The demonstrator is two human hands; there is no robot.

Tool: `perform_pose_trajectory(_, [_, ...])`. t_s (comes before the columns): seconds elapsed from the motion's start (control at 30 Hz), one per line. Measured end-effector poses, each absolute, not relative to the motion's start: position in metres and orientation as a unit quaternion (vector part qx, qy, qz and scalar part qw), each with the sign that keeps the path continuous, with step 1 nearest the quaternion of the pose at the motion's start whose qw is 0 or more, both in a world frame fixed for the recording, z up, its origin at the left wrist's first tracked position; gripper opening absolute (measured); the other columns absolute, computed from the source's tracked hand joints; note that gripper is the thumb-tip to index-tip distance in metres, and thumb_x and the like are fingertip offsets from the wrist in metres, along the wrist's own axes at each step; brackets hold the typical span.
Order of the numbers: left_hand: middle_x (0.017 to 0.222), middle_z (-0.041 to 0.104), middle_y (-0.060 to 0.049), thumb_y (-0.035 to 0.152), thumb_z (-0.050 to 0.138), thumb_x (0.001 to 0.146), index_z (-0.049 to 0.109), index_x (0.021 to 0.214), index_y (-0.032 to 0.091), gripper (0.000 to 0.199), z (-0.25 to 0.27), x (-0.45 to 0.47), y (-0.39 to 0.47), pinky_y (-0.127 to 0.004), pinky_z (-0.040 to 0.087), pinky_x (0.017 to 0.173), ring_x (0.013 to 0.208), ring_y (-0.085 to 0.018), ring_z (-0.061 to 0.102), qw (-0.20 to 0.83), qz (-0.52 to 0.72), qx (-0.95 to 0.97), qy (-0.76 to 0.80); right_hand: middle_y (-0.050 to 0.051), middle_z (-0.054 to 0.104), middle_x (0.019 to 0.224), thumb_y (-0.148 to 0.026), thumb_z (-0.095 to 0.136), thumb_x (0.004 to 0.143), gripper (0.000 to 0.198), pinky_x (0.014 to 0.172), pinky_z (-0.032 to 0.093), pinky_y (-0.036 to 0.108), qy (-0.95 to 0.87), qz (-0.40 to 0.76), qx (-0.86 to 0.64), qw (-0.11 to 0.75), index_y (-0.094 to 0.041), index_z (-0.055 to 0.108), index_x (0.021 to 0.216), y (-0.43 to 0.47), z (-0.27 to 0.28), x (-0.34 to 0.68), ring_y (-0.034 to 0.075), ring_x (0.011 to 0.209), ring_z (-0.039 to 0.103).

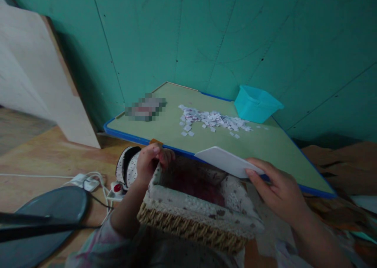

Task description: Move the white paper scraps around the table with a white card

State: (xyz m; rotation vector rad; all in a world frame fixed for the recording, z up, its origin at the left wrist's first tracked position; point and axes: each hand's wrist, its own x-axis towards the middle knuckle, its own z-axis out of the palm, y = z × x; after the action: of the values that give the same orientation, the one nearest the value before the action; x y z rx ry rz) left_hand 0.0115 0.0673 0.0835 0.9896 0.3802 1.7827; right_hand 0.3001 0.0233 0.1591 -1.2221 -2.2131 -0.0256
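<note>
My left hand [150,162] is closed on the left rim of a woven basket [191,226], which has a patterned cloth lining [188,199] and is held below the table's near edge. Inside, the basket is dark and reddish; its contents cannot be made out. In my right hand [277,191], a stiff white flat card [224,162] is pinched at its right end, above the basket's far rim and close to the table edge. Many small white paper pieces [216,119] lie in a loose heap across the green tabletop [265,154].
A turquoise bin [255,105] stands at the table's back right. A blurred-out flat item [146,107] lies on its left. Below left are a power strip [85,181] with cords, a dark round stool seat [50,221] and a dotted bag [128,166]. Boards [44,63] lean against the green wall [147,32].
</note>
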Motion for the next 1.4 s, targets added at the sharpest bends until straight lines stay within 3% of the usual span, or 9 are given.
perform_pose_trajectory(0.17, [0.034,0.054,0.001,0.030,0.062,0.080,0.060,0.051,0.018,0.032,0.084,0.010,0.067,-0.032,0.046,0.053,0.034,-0.014,0.048,0.510,0.733,0.420,0.160,0.005,0.076,0.093,-0.023,0.049,0.090,0.022,0.071,0.059,0.030,-0.861,-0.006,-0.435,0.264,-0.025,0.065,0.105,0.025,0.155,0.296,0.020,0.078,0.073])
perform_pose_trajectory(0.3, [0.034,0.055,0.001,0.029,0.060,0.080,0.062,0.051,0.018,0.031,0.084,0.009,0.067,-0.036,0.050,0.057,0.034,-0.015,0.048,0.504,0.733,0.429,0.159,0.005,0.076,0.094,-0.023,0.049,0.090,0.022,0.071,0.059,0.028,-0.848,-0.017,-0.445,0.288,-0.025,0.065,0.105,0.023,0.157,0.297,0.019,0.079,0.073])
perform_pose_trajectory(0.53, [0.033,0.055,0.000,0.026,0.061,0.079,0.063,0.051,0.017,0.030,0.086,0.011,0.068,-0.032,0.047,0.051,0.033,-0.014,0.048,0.511,0.737,0.417,0.148,0.004,0.076,0.092,-0.024,0.049,0.090,0.022,0.068,0.058,0.026,-0.848,-0.008,-0.446,0.286,-0.024,0.066,0.104,0.024,0.155,0.298,0.018,0.080,0.072])
perform_pose_trajectory(0.8, [0.032,0.054,0.000,0.027,0.060,0.077,0.060,0.046,0.017,0.032,0.087,0.013,0.066,-0.031,0.047,0.052,0.033,-0.014,0.048,0.503,0.745,0.406,0.168,0.005,0.075,0.091,-0.027,0.051,0.090,0.019,0.069,0.056,0.025,-0.800,-0.055,-0.466,0.373,-0.021,0.065,0.102,0.032,0.166,0.290,0.018,0.078,0.071])
perform_pose_trajectory(1.1, [0.034,0.056,0.000,0.030,0.062,0.079,0.062,0.048,0.018,0.033,0.087,0.009,0.068,-0.030,0.045,0.051,0.035,-0.014,0.049,0.513,0.726,0.429,0.163,0.006,0.074,0.098,-0.024,0.048,0.092,0.022,0.073,0.056,0.027,-0.808,-0.079,-0.447,0.375,-0.021,0.064,0.107,0.048,0.177,0.276,0.018,0.085,0.071])
perform_pose_trajectory(1.4, [0.040,0.051,0.001,0.040,0.068,0.078,0.066,0.054,0.020,0.031,0.091,0.001,0.054,-0.036,0.047,0.060,0.040,-0.015,0.047,0.541,0.699,0.440,0.160,0.007,0.074,0.098,-0.032,0.049,0.090,0.025,0.064,0.056,0.027,-0.771,-0.027,-0.516,0.371,-0.021,0.065,0.107,0.079,0.166,0.283,0.020,0.084,0.070])
